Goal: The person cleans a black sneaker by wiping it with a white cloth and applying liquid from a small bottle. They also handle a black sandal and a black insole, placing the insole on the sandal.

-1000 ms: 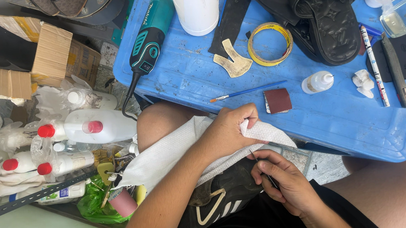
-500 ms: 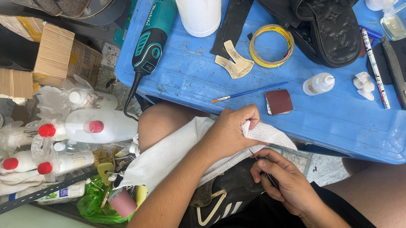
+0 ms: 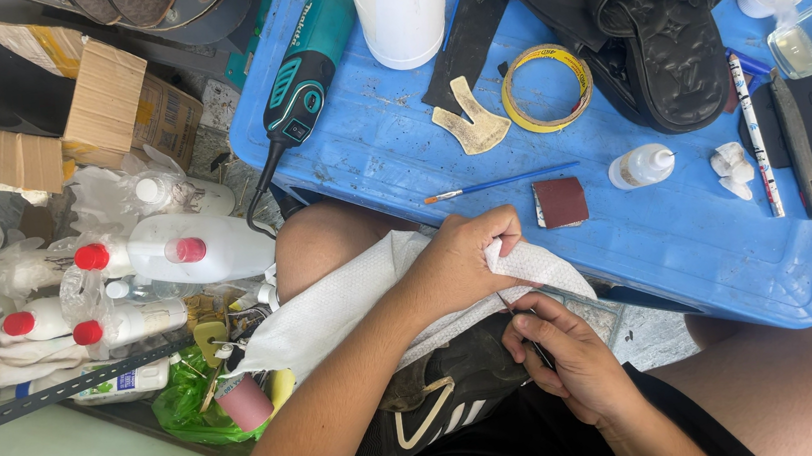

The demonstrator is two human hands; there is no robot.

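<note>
Her left hand (image 3: 460, 262) clenches the white cloth (image 3: 334, 311) over the black shoe (image 3: 444, 400) in the lap, right hand (image 3: 566, 362) just below it pinching a thin tool (image 3: 527, 331), whose tip could slip and jab those knuckles

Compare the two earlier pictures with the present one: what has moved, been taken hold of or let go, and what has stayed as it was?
Nothing has visibly moved. The left hand still grips the white cloth over the dark shoe on the lap; the right hand still pinches a thin tool beside it. The things on the blue table lie as before.
</note>
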